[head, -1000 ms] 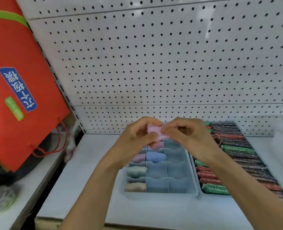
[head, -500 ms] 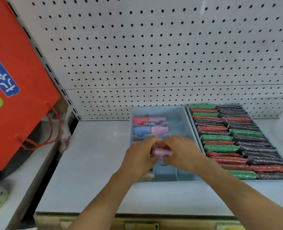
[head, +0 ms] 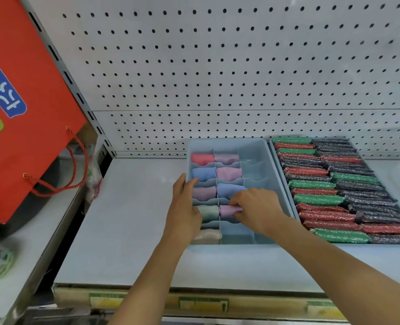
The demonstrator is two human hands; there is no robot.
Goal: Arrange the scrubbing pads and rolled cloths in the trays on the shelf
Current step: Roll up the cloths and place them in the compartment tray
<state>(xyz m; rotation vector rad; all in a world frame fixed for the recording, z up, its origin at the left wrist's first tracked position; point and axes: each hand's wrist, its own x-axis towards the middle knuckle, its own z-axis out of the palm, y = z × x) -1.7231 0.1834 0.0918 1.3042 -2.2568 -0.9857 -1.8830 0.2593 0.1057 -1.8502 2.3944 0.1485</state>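
- We see a pale blue plastic divided tray (head: 268, 146) standing on the white shelf (head: 133, 207), with its far end near the white perforated back panel (head: 217, 66).
- Our right hand (head: 258, 208) has its fingers curled round a lilac rolled cloth (head: 229, 210), which lies in the middle-column compartment of the fourth row from the back.
- Our left hand (head: 185, 207) rests on the left wall of the tray with fingers fairly straight; the fingertips (head: 192, 182) reach over the rim beside a blue rolled cloth (head: 203, 174). It holds nothing that we can see.
- Further rolled cloths fill the left and middle columns: a red one (head: 202, 158), a pink one (head: 229, 172), a pale green one (head: 207, 211) and a beige one (head: 208, 235) at the near end.
- The right column of compartments holds no cloths that we can see.
- A second tray (head: 274, 151) stands just beside the first, on its right, packed with green, red and dark glittery scrubbing pads (head: 335, 198) lying in rows.
- A red paper bag with cord handles (head: 30, 113) stands on the adjoining shelf to the left.
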